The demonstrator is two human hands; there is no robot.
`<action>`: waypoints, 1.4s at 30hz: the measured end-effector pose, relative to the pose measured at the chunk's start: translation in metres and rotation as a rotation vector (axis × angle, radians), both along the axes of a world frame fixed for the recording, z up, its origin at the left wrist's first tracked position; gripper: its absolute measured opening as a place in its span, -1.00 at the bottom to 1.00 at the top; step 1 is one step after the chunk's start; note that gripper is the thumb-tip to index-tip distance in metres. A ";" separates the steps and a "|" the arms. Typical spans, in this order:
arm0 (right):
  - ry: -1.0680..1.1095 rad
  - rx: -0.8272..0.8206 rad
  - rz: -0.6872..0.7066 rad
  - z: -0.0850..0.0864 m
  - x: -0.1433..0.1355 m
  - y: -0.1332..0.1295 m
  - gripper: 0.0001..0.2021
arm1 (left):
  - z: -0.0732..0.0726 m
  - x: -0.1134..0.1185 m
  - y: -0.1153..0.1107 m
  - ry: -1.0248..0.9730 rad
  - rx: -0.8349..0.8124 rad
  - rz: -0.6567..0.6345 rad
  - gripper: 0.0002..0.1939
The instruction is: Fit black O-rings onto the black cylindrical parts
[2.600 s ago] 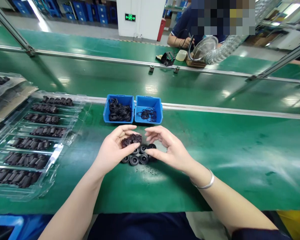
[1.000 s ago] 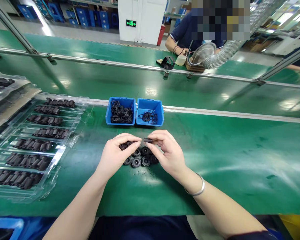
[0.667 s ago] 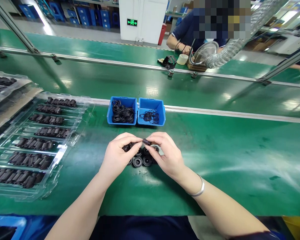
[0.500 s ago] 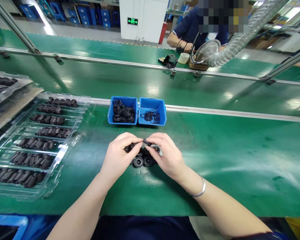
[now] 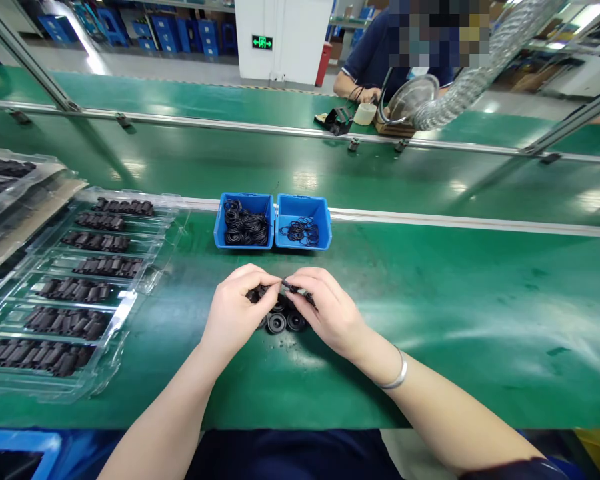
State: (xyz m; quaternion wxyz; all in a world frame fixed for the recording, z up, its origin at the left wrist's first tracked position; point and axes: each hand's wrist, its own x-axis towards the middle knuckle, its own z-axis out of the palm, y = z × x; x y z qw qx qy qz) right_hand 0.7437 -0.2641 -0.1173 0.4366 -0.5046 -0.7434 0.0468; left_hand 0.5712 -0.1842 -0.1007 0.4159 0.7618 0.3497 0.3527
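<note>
My right hand [image 5: 327,303] is closed in a pinch on a small black part [image 5: 289,286], mostly covered by the fingers. Thumb and index of my left hand [image 5: 243,303] are pressed together at the part's left end; whether they also pinch something thinner is too small to tell. Right beneath the fingers, several round black ringed parts [image 5: 277,324] sit in a cluster on the green table [image 5: 430,313], partly hidden by both hands. Dark crumbs are scattered in front of the cluster.
Ahead stand two blue bins, the left bin [image 5: 219,223] full of black rings and the right bin [image 5: 329,230] holding fewer. Clear plastic trays [image 5: 113,320] with rows of black parts lie at left. Beyond a metal rail [image 5: 190,124], a co-worker [image 5: 363,50] sits near a duct hose [image 5: 495,73].
The small black part and my right fingers have shifted slightly left, up against my left fingertips. The view has moved a little. Across the table, the co-worker's hand has moved slightly.
</note>
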 end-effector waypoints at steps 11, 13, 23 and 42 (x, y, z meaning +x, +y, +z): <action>0.585 -0.274 -0.091 0.014 0.019 -0.012 -0.77 | 0.004 -0.009 0.020 -0.378 -0.724 0.106 -0.77; 0.569 -0.270 -0.151 0.014 0.031 -0.020 -0.76 | 0.015 -0.015 0.037 -0.394 -0.719 0.148 -0.74; 0.595 -0.252 -0.229 -0.015 0.067 -0.026 -0.75 | 0.061 -0.019 0.213 -0.272 -0.445 0.383 -0.73; 0.397 -0.196 -0.317 -0.021 0.081 -0.029 -0.78 | 0.053 0.032 0.315 -0.229 -0.538 0.533 -0.76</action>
